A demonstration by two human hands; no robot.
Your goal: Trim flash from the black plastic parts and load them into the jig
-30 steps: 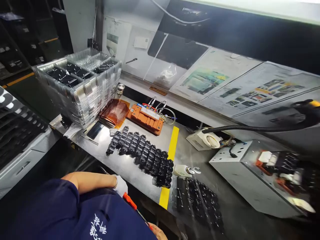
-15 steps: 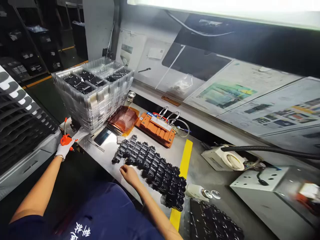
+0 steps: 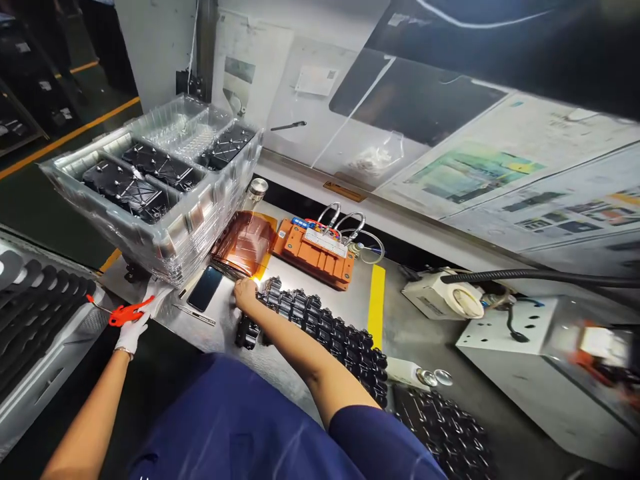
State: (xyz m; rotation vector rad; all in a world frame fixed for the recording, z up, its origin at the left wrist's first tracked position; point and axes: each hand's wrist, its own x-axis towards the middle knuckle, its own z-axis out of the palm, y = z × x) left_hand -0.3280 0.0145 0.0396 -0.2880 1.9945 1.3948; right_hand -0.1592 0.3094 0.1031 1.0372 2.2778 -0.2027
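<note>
My left hand point(image 3: 131, 335), in a white glove, is closed around an orange air blow gun point(image 3: 125, 315) off the table's left edge. The gun's thin nozzle, with a red tip, points left. My bare right hand point(image 3: 245, 293) is closed at the far left end of the rows of black moulded parts point(image 3: 320, 328), beside a stack of amber film sheets point(image 3: 244, 244). What its fingers hold, if anything, is hidden. A dark phone point(image 3: 205, 288) lies just left of that hand, with a slim metal tool point(image 3: 197, 315) nearer me.
A plastic-wrapped clear tray stack point(image 3: 185, 230) holding black parts stands at the back left. Behind the rows sits an orange fixture point(image 3: 317, 253) with hoses. Yellow tape point(image 3: 377, 307), a white bottle point(image 3: 404, 371), more black parts point(image 3: 443, 427) and a grey metal box point(image 3: 520, 373) are rightward.
My right hand has moved from the near side of the black parts to their far left end. The blow gun has turned, its nozzle now leftward. The camera view has shifted.
</note>
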